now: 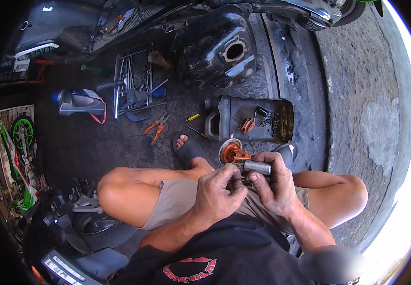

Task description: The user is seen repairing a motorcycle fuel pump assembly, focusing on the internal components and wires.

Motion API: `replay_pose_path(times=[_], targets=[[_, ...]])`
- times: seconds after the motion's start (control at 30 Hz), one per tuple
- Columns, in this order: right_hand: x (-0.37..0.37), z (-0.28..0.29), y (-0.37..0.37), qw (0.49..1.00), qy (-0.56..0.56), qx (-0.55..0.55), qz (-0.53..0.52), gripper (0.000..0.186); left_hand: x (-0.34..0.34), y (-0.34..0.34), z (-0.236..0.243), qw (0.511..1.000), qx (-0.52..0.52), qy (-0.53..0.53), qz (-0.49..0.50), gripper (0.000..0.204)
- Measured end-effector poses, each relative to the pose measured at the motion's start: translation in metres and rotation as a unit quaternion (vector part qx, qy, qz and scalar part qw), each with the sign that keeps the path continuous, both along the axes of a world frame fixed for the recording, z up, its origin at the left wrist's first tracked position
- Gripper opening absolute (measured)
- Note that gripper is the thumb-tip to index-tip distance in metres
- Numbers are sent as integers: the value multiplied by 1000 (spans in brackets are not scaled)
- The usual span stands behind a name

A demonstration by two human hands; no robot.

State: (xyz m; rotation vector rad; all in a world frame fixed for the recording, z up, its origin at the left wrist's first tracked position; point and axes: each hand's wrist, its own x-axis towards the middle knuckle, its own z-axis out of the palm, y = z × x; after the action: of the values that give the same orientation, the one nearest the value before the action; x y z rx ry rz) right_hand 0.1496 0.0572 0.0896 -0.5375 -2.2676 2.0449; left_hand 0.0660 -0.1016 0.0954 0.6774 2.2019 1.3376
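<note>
Above my lap, my right hand (275, 185) grips a silver metal cylinder (257, 167), which looks like a fuel pump motor, between thumb and fingers. Its left end meets an orange-brown part with a round metal-rimmed flange (230, 151); the two look joined, as a fuel pump assembly. Beside it, my left hand (222, 189) is closed in a pinch near the cylinder's left end. Whatever lies between those fingertips is hidden. Just ahead is a black jerrycan cut open as a tray (224, 128), with a small orange-brown piece (247, 125) and dark bits in it.
A black fuel tank (205, 52) with a round hole lies ahead. Orange-handled pliers (155, 128), a yellow screwdriver (191, 118) and a rack of tools (134, 80) are left of the tray. A grey oil bottle (79, 102) lies farther left. Motorcycles surround the spot.
</note>
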Motion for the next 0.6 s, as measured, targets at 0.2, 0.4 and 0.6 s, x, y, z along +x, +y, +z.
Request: replay_pose_path(times=[0.2, 0.4, 0.6], targets=[[0, 2, 8, 997, -40, -66, -31, 33, -5, -11, -6, 1000, 9, -27, 10, 16], [2, -3, 16, 989, -36, -139, -28, 31, -20, -14, 3, 999, 30, 35, -8, 15], [0, -1, 11, 986, -13, -159, -39, 29, -20, -9, 2, 985, 61, 163, -12, 18]])
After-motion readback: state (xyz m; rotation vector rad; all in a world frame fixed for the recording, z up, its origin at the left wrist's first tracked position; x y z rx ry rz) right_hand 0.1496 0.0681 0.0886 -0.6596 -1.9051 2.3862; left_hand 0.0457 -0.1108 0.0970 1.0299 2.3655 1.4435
